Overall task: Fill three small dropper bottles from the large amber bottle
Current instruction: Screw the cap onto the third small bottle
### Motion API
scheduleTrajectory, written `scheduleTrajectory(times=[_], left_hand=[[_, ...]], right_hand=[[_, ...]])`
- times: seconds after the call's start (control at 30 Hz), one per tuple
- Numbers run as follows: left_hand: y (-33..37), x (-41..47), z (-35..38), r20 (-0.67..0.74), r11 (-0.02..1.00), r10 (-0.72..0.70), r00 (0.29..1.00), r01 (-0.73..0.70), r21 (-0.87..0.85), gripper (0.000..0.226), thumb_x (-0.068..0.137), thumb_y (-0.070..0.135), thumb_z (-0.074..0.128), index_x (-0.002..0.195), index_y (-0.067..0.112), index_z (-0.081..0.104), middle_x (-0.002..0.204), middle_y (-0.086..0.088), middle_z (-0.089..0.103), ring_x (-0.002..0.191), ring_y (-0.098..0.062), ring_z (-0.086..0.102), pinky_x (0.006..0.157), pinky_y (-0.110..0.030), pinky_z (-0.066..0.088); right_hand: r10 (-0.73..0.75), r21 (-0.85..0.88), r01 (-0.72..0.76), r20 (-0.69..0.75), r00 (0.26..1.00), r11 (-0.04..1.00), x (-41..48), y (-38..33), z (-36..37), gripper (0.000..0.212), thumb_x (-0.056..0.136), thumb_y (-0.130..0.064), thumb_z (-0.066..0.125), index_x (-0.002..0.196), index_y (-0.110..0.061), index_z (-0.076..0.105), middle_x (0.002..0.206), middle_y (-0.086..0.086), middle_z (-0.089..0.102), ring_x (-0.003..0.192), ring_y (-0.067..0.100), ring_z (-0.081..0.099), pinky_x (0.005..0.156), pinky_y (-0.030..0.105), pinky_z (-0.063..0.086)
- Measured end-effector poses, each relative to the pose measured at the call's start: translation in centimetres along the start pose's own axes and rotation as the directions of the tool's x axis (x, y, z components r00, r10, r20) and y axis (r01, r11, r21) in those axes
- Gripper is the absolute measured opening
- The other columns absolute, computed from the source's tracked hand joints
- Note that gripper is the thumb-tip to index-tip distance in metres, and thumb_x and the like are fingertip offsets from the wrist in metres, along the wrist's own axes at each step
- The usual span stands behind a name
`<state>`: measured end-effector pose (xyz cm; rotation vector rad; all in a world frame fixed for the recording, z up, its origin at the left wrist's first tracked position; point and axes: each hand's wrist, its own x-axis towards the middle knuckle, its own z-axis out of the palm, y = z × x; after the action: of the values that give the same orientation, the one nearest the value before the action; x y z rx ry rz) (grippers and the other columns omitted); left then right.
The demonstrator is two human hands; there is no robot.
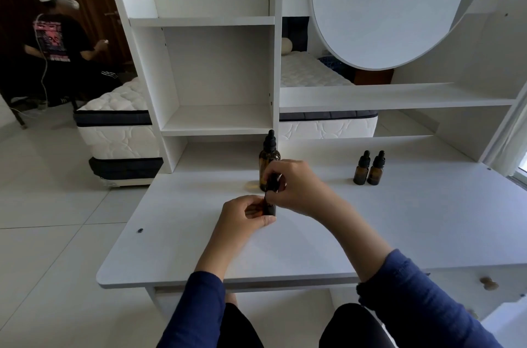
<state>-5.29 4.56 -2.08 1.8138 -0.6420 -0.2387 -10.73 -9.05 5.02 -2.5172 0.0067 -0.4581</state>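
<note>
Gripping a small dropper bottle (269, 209) upright on the white surface (199, 248), the left hand (242, 213) curls round its body while the right hand (293, 185) pinches the dropper cap (273, 181) at its neck. Whether the cap is seated or lifted is unclear. The large amber bottle (269, 157) stands capped just behind the right fingers, and two other small bottles (376, 171) wait well apart to the right. A careless backward lift could topple the large bottle; a tilted dropper could drip.

White desk (199, 248); large bottle (269, 158) amber, black dropper cap (270, 140); 2 small bottles (376, 174) seemingly amber; navy sleeves (422, 299).
</note>
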Motion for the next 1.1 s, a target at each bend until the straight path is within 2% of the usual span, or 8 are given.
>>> scheduleTrajectory(times=[0.27, 0.43, 0.57, 0.67, 0.8, 0.9, 1.0, 1.1], left_hand=[[0.1, -0.1, -0.1, 0.01, 1.0, -0.003, 1.0, 0.003, -0.003, 0.02, 0.074, 0.011, 0.076, 0.089, 0.023, 0.072, 0.085, 0.009, 0.074, 0.083, 0.0, 0.068, 0.077, -0.012, 0.05], [0.1, 0.0, -0.1, 0.014, 1.0, -0.009, 1.0, 0.009, 0.013, 0.025, 0.074, 0.015, 0.077, 0.097, 0.023, 0.071, 0.09, 0.01, 0.073, 0.086, 0.001, 0.067, 0.081, -0.016, 0.051], [0.2, 0.0, -0.1, 0.016, 1.0, -0.016, 1.0, 0.016, -0.004, 0.023, 0.074, 0.014, 0.075, 0.095, 0.023, 0.071, 0.089, 0.01, 0.073, 0.085, 0.003, 0.066, 0.078, -0.012, 0.049], [0.2, -0.1, -0.1, 0.007, 1.0, -0.024, 1.0, 0.024, 0.008, 0.024, 0.074, 0.015, 0.076, 0.097, 0.022, 0.07, 0.09, 0.01, 0.072, 0.084, 0.005, 0.066, 0.078, -0.012, 0.049], [0.0, 0.0, -0.1, 0.009, 1.0, -0.019, 1.0, 0.019, 0.018, 0.028, 0.074, 0.017, 0.077, 0.1, 0.023, 0.07, 0.092, 0.01, 0.073, 0.086, 0.002, 0.067, 0.082, -0.018, 0.051], [0.0, 0.1, -0.1, 0.017, 1.0, -0.021, 1.0, 0.021, 0.011, 0.028, 0.074, 0.016, 0.077, 0.1, 0.023, 0.071, 0.092, 0.01, 0.073, 0.087, 0.001, 0.067, 0.085, -0.022, 0.053], [0.0, 0.1, -0.1, 0.019, 1.0, -0.024, 1.0, 0.025, -0.016, 0.026, 0.074, 0.014, 0.077, 0.098, 0.021, 0.071, 0.092, 0.008, 0.074, 0.087, -0.002, 0.068, 0.087, -0.025, 0.054], [0.0, 0.1, -0.1, 0.009, 1.0, -0.019, 1.0, 0.019, -0.011, 0.024, 0.074, 0.011, 0.077, 0.094, 0.022, 0.072, 0.089, 0.007, 0.074, 0.085, -0.002, 0.069, 0.085, -0.024, 0.054]], right_hand=[[0.096, -0.054, -0.099, -0.045, 0.994, 0.994, -0.3, 0.4, 1.7, 0.026, 0.074, -0.027, 0.07, 0.072, -0.01, 0.05, 0.064, -0.005, 0.041, 0.056, 0.013, 0.038, 0.046, 0.016, 0.026], [0.079, 0.113, -0.063, -0.136, 0.988, 0.992, -1.2, 1.0, 1.9, 0.028, 0.079, -0.033, 0.07, 0.091, -0.011, 0.057, 0.087, 0.0, 0.062, 0.078, 0.011, 0.058, 0.064, 0.015, 0.046], [0.064, 0.289, -0.006, -0.191, 0.98, 0.957, -2.1, 1.0, 2.4, 0.02, 0.083, -0.008, 0.063, 0.102, -0.015, 0.062, 0.094, -0.004, 0.067, 0.091, 0.008, 0.064, 0.086, 0.015, 0.051], [0.072, 0.298, 0.006, -0.249, 0.966, 0.955, -2.1, 1.0, 2.8, 0.023, 0.078, 0.001, 0.066, 0.096, -0.013, 0.067, 0.086, -0.004, 0.068, 0.083, 0.01, 0.065, 0.081, 0.012, 0.051], [0.11, 0.286, -0.026, -0.283, 0.953, 0.958, -1.7, 1.1, 3.3, 0.02, 0.072, -0.013, 0.077, 0.088, -0.01, 0.065, 0.081, 0.002, 0.062, 0.074, 0.012, 0.06, 0.068, 0.013, 0.05], [0.12, 0.319, -0.022, -0.292, 0.949, 0.947, -2.0, 1.3, 3.7, 0.018, 0.081, -0.022, 0.069, 0.096, -0.014, 0.062, 0.089, -0.002, 0.064, 0.082, 0.009, 0.061, 0.074, 0.016, 0.051], [0.102, 0.361, 0.012, -0.295, 0.95, 0.933, -2.6, 1.5, 4.1, 0.019, 0.088, -0.01, 0.057, 0.105, -0.015, 0.063, 0.099, -0.005, 0.068, 0.09, 0.008, 0.063, 0.082, 0.013, 0.05], [0.135, 0.359, -0.009, -0.326, 0.936, 0.933, -2.8, 1.5, 4.5, 0.021, 0.083, -0.007, 0.065, 0.102, -0.015, 0.066, 0.094, -0.004, 0.07, 0.084, 0.008, 0.065, 0.078, 0.01, 0.049]])
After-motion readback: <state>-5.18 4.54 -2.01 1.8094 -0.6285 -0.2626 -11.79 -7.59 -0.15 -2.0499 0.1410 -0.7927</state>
